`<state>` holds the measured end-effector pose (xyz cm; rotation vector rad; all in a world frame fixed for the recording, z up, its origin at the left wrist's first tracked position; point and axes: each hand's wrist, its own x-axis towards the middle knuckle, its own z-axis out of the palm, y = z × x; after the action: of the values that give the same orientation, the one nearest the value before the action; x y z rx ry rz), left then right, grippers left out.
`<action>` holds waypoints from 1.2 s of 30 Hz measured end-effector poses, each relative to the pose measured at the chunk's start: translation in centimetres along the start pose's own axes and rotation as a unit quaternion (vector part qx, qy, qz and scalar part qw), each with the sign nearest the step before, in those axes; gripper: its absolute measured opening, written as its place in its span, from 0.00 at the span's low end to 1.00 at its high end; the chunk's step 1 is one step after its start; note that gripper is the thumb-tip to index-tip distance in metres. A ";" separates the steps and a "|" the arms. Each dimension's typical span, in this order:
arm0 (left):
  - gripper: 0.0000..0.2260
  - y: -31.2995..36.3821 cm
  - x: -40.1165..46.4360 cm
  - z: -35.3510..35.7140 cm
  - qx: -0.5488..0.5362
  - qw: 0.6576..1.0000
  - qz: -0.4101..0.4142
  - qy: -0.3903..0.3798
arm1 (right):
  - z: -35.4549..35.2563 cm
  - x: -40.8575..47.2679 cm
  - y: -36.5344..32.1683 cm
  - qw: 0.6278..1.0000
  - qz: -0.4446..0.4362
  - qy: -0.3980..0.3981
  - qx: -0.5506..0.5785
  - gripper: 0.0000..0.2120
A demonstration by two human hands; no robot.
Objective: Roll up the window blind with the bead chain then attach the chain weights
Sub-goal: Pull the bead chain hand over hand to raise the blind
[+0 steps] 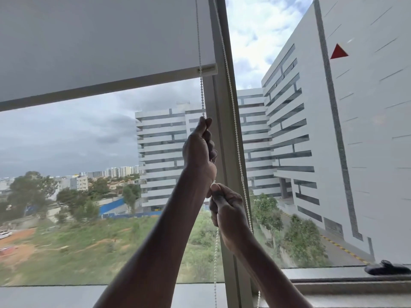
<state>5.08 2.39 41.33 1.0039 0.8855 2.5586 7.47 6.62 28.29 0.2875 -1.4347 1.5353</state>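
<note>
At the frame's centre the left hand (pixel 200 150) is closed around the bead chain (pixel 202 94). Just below it the right hand (pixel 226 207) pinches the same strand. The blind (pixel 100 45) fills the upper left.

Bead chain (pixel 202 94) hidden inside hands (pixel 200 150).

Overcast daylight through window (pixel 111 174), backlit dark forearms, wide-angle bending at edges

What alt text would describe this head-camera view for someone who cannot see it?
Two bare hands grip the near strand of a white bead chain, the left hand above the right hand, before a window. The grey roller blind covers its upper part; buildings stand outside.
</note>
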 end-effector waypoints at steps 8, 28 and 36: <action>0.12 -1.9 -1.2 -1.5 -0.009 1.000 0.006 0.007 | -0.7 -1.7 1.4 0.999 0.012 0.004 -0.032 0.25; 0.12 -6.0 -2.8 -6.8 0.025 0.999 -0.008 0.019 | -3.9 0.0 2.7 0.992 0.111 -0.042 0.038 0.18; 0.18 -6.3 -3.2 -6.6 0.030 1.000 0.000 0.005 | 0.4 8.5 -5.7 0.998 0.011 -0.060 0.009 0.17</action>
<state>2.99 2.99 31.95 1.0096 0.9706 2.5530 7.42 9.32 38.12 0.3813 -1.5212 1.5711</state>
